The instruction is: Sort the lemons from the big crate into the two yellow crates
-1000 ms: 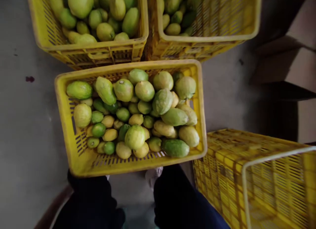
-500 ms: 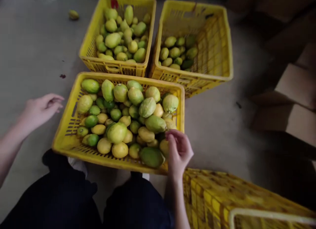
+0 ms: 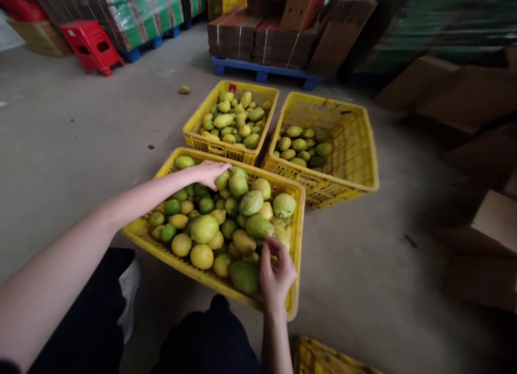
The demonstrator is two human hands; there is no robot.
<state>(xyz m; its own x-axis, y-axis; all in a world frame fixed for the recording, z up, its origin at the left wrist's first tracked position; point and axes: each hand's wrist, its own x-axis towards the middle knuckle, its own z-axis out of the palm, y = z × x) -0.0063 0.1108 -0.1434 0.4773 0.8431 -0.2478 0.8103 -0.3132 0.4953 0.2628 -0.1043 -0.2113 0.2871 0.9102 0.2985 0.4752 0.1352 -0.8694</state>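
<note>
Before me a low yellow plastic crate (image 3: 155, 253) holds many green and yellow lemons (image 3: 204, 228). My left hand (image 3: 210, 174) reaches across to its far side, fingers and thumb closed around a greenish lemon (image 3: 222, 181). At the crate's right end, my right hand (image 3: 278, 272) hovers over the fruit with curled fingers. Whatever is in those fingers, if anything, is hidden; yellow fruit shows just behind them. A large dark green lemon (image 3: 244, 277) lies left of that hand.
Behind stand a yellow crate of lemons (image 3: 193, 136) and a deeper, partly filled crate (image 3: 351, 148). One lemon (image 3: 184, 89) lies on the floor. Further off are a red stool (image 3: 91, 46) and a blue pallet (image 3: 262, 72) of cardboard. Cartons (image 3: 495, 223) stand at right; another crate (image 3: 323, 358) is lower right.
My left hand has moved from outside the crate's left edge onto a lemon at its far side. My right hand stays by the right end. The view has tilted up.
</note>
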